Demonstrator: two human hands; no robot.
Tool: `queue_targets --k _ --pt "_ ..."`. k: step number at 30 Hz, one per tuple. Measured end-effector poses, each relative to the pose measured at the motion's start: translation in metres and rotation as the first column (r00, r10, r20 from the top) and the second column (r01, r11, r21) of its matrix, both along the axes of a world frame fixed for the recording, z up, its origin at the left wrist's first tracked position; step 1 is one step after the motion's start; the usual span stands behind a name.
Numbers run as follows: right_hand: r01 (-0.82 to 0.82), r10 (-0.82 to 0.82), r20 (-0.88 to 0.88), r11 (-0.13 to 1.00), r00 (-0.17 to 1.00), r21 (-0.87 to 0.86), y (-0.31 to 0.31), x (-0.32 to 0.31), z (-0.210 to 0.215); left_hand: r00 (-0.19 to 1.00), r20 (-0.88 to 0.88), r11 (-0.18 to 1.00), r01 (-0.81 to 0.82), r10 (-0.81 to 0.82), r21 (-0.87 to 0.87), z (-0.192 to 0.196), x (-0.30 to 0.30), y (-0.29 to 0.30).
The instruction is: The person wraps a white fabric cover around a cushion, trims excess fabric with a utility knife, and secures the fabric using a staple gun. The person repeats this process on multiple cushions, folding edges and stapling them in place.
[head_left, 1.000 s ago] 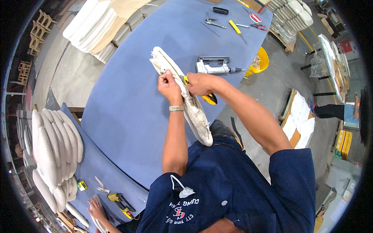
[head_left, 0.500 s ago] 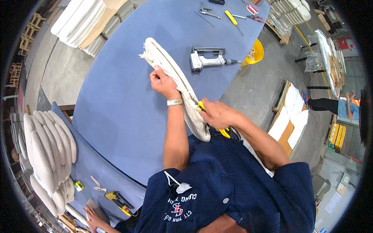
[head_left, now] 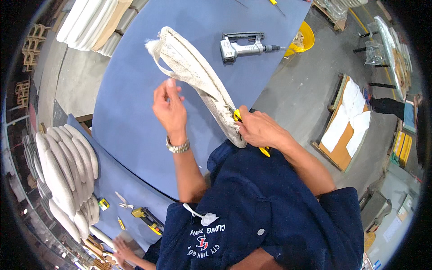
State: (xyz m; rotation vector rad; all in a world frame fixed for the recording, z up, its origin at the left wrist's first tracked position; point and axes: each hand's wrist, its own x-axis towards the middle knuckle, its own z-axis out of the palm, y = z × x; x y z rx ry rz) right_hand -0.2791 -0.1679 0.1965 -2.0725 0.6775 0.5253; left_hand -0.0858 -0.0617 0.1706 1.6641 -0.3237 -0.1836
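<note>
A long, curved cushion [head_left: 203, 83] in pale woven fabric lies across the blue table, its near end against my shirt. At its far end the fabric is frayed, and a loose strip [head_left: 165, 67] loops off the left side. Just below that strip is my left hand [head_left: 170, 108], its fingers apart and partly curled, with nothing visible in it. Near the cushion's close end, my right hand [head_left: 261, 128] is closed around a yellow hand tool [head_left: 264, 151]. Yellow shows on both sides of the fist; the tool's working end is hidden.
A grey air stapler [head_left: 243, 47] lies on the blue table [head_left: 135, 112], with a yellow basket [head_left: 306, 38] beyond its right edge. Stacked pale cushions [head_left: 67, 166] stand at left. Another person's hand [head_left: 126, 252] is at the lower left, near a yellow-black tool [head_left: 146, 218].
My left hand has come off the cushion fabric and moved left and down, its fingers loosening. The fabric strip now hangs free. My right hand keeps the yellow tool near the close end.
</note>
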Motion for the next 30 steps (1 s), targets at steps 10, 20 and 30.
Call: queue_targets --k 10,20,30 --pt "0.007 -0.006 0.026 0.999 1.0 -0.052 0.018 0.001 -0.002 0.883 0.298 0.788 0.121 -0.363 0.603 -0.01 -0.074 0.004" --pt "0.005 0.001 0.066 0.996 0.998 -0.089 0.005 -0.004 0.001 0.897 0.254 0.917 0.293 -0.362 0.272 -0.038 -0.08 0.004" --pt "-0.071 0.071 0.009 0.997 0.997 -0.033 0.006 -0.007 0.003 0.834 -0.505 0.853 -0.084 -0.223 -0.515 -0.089 -0.084 0.001"
